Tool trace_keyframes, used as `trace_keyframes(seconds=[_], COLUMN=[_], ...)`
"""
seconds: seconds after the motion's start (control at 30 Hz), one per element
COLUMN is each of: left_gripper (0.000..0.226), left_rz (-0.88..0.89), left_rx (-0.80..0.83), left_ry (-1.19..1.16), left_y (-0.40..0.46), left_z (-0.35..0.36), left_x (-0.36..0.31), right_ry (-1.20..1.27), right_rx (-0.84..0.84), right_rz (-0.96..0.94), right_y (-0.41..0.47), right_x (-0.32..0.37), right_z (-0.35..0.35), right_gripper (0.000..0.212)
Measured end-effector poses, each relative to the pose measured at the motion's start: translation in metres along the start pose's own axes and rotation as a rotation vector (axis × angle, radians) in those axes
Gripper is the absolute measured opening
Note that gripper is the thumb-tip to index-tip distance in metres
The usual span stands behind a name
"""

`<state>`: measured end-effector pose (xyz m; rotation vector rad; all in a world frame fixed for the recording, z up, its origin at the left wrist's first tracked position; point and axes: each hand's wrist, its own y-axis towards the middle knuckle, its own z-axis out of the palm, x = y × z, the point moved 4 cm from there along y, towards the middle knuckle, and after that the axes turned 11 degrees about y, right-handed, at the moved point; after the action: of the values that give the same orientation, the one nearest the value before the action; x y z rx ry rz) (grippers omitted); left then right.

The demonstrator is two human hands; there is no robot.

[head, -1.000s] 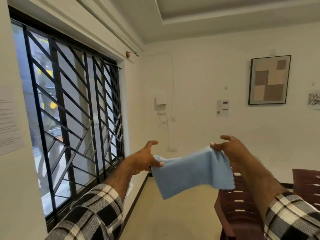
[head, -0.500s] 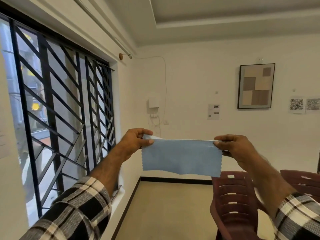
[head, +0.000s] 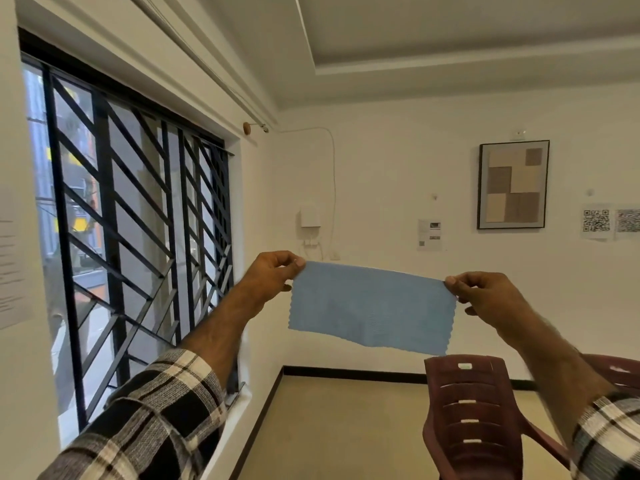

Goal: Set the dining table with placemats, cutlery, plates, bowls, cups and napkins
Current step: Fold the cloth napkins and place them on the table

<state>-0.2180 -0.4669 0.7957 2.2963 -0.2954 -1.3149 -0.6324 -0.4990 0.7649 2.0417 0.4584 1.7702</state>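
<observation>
A light blue cloth napkin [head: 372,308] with zigzag edges hangs stretched flat in the air at chest height in front of me. My left hand [head: 273,271] pinches its upper left corner. My right hand [head: 485,294] pinches its upper right corner. The napkin looks folded in half, its lower edge hanging free. No dining table, placemats or tableware are in view.
A barred window [head: 131,244] fills the left wall. Two dark red plastic chairs [head: 474,414] stand at the lower right on a beige floor [head: 332,431]. A framed picture [head: 512,184] and paper sheets hang on the far white wall.
Both hands have lifted the napkin and pulled it taut and flat; a second ago it sagged loosely between them. My view has tilted upward.
</observation>
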Motion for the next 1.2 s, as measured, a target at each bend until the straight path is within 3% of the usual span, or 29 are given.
trace_keyframes(seconds=[0.1, 0.23, 0.3, 0.37, 0.5, 0.73, 0.97, 1.2], left_gripper=[0.019, 0.021, 0.018, 0.018, 0.016, 0.016, 0.017, 0.025], left_rz=[-0.014, 0.207, 0.312, 0.376, 0.461, 0.439, 0.367, 0.101], left_rx=[0.012, 0.066, 0.148, 0.217, 0.243, 0.192, 0.017, -0.148], left_ry=[-0.082, 0.325, 0.491, 0.626, 0.755, 0.713, 0.496, 0.137], left_y=[-0.001, 0.001, 0.002, 0.002, 0.003, 0.008, 0.019, -0.014], left_z=[0.021, 0.070, 0.091, 0.101, 0.094, 0.057, -0.001, -0.039], left_x=[-0.015, -0.053, -0.071, -0.086, -0.110, -0.123, -0.116, -0.037], right_ry=[-0.072, 0.031, 0.139, 0.228, 0.379, 0.403, 0.295, 0.372], right_rx=[0.027, 0.088, 0.165, 0.221, 0.279, 0.315, 0.344, 0.035], right_rz=[0.053, -0.033, -0.054, -0.054, -0.035, -0.005, 0.072, 0.146], right_y=[-0.004, -0.021, -0.030, -0.034, -0.039, -0.046, -0.066, -0.048], right_x=[-0.017, -0.017, -0.010, -0.006, 0.006, -0.001, -0.065, -0.081], right_z=[0.001, 0.044, 0.074, 0.095, 0.108, 0.118, 0.093, 0.047], right_gripper=[0.025, 0.013, 0.024, 0.030, 0.017, 0.019, 0.019, 0.009])
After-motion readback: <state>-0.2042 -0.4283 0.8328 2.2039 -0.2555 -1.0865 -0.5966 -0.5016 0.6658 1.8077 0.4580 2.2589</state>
